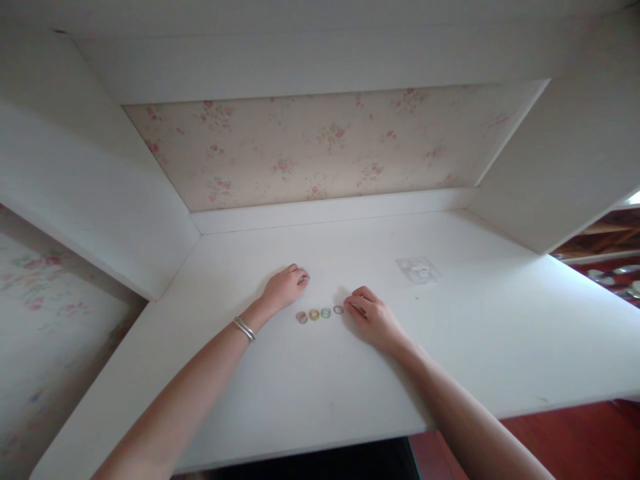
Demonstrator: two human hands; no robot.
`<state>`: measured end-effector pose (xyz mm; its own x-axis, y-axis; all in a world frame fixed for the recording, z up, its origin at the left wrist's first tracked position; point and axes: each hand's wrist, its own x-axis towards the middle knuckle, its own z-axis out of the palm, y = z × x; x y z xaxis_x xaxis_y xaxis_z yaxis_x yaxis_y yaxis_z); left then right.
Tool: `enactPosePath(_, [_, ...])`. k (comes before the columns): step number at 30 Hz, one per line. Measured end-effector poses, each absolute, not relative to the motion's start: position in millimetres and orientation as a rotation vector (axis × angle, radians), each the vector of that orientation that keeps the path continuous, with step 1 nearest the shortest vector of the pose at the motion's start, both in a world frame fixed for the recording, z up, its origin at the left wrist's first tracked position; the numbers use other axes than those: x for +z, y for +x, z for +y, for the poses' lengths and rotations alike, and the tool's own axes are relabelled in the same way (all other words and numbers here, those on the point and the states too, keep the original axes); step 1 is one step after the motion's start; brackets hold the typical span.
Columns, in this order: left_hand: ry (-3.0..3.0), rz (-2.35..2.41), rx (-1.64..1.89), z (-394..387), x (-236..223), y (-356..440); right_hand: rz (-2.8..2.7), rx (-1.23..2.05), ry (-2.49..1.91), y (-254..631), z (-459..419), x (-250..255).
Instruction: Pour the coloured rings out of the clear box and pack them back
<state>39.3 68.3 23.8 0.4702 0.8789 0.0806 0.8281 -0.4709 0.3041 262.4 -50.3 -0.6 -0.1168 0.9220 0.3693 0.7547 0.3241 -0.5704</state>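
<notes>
A short row of small ring-shaped bands lies on the white desk: a pinkish-brown band [301, 317] at the left, a yellow band [314, 315], a green band [326, 313] and a thin pink band [339, 309] at the right. My left hand [286, 287], a silver bracelet [245, 329] on its wrist, rests behind the row's left end. Its fingers are curled together, with a small greyish thing at the tips that I cannot make out. Right beside the pink band, my right hand [373, 319] has its fingertips pinched together; what they hold, if anything, is hidden.
Beyond my right hand, a clear plastic packet [418, 270] lies flat on the white desk [280, 400]. White side panels [540, 147] and a floral-papered back wall [300, 150] enclose the desk. Its front edge runs above a reddish floor [575, 437].
</notes>
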Motion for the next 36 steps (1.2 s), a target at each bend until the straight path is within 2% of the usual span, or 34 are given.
enactPosePath(15, [2.594, 1.475, 0.245, 66, 19, 47, -1.953, 0.339, -1.492, 264, -52, 4])
enactPosePath(22, [2.577, 1.431, 0.327, 59, 26, 47, -1.959, 0.341, -1.467, 265, -51, 4])
enactPosePath(29, [2.581, 1.204, 0.458, 36, 38, 59, -2.078, 0.304, -1.507, 263, -52, 7])
enactPosePath(36, [2.672, 1.024, 0.29, 10, 44, 76, -2.073, 0.302, -1.499, 263, -52, 9])
